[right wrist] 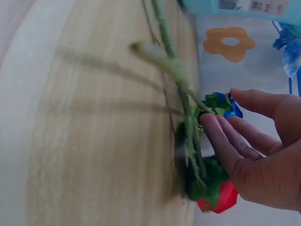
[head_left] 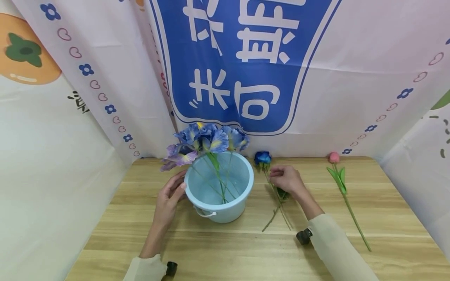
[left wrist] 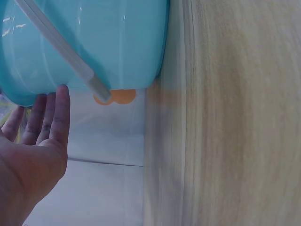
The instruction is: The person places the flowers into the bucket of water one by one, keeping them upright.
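Observation:
A light blue bucket (head_left: 242,203) with a white handle (head_left: 205,214) stands on the table, holding blue and purple irises (head_left: 211,140). My left hand (head_left: 170,199) is at the bucket's left side, its fingers extended against the wall near the rim. To the right of the bucket lies a blue rose (head_left: 263,157). Over its stem (head_left: 277,195) is my right hand (head_left: 286,179), with thumb and fingers apart in the right wrist view. A red rose (right wrist: 221,197) lies just beneath this hand; in the head view the hand and wrist mostly hide it.
A pink tulip (head_left: 334,157) with a long green stem lies on the wooden table (head_left: 225,253), further right. Printed white cloth (head_left: 351,97) hangs behind the table's back edge and along both sides.

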Motion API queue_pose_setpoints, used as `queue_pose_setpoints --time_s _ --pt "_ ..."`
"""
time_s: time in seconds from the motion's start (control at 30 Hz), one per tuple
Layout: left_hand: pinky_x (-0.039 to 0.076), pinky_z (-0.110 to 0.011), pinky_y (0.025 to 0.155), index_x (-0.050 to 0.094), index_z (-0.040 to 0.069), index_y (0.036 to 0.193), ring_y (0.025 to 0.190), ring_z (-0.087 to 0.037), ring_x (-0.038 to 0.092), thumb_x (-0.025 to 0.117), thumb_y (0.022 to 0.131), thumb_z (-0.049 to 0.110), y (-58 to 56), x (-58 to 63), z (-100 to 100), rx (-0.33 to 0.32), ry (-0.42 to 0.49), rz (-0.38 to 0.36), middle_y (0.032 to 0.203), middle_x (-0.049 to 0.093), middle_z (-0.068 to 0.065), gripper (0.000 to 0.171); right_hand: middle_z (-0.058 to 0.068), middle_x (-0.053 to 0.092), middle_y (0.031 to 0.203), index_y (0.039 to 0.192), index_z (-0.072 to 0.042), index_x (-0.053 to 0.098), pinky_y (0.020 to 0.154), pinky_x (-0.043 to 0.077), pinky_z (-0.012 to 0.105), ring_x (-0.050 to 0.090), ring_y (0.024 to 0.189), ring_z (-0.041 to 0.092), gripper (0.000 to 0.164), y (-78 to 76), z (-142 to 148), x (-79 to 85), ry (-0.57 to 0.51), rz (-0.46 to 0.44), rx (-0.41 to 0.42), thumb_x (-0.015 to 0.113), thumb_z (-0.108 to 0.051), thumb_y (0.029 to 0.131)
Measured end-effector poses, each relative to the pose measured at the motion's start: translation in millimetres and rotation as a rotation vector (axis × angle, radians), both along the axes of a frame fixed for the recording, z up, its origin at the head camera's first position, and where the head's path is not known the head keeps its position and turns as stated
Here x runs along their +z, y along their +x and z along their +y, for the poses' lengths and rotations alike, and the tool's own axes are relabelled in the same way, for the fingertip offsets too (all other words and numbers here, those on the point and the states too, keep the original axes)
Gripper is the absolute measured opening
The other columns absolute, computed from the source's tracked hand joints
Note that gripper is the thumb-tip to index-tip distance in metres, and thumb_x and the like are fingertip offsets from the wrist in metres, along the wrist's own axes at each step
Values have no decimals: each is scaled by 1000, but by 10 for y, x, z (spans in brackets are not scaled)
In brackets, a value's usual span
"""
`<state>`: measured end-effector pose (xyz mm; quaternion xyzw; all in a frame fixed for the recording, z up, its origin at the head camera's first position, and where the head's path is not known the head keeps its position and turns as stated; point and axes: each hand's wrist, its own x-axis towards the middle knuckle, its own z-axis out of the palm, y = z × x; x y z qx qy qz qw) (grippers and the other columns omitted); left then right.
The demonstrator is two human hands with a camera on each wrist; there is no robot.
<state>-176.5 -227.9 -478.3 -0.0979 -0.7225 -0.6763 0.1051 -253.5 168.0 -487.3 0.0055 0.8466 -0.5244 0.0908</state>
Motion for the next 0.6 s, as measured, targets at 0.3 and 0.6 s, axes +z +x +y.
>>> queue_pose_setpoints --time_s 0.3,0.6 --pt "69 -28 89 54 -2 153 110 -8 75 58 111 10 -2 -12 -2 -4 -1 2 137 69 -21 44 23 77 122 132 5 70 80 71 32 79 99 25 41 -34 -47 -122 -13 -29 -29 77 0 93" --pt "69 -27 89 54 -3 153 111 -7 75 57 111 10 0 -1 0 2 -8 -7 141 64 -30 44 26 76 123 132 7 69 78 71 31 77 94 19 39 -24 -23 -100 -85 -47 -56 73 5 93"
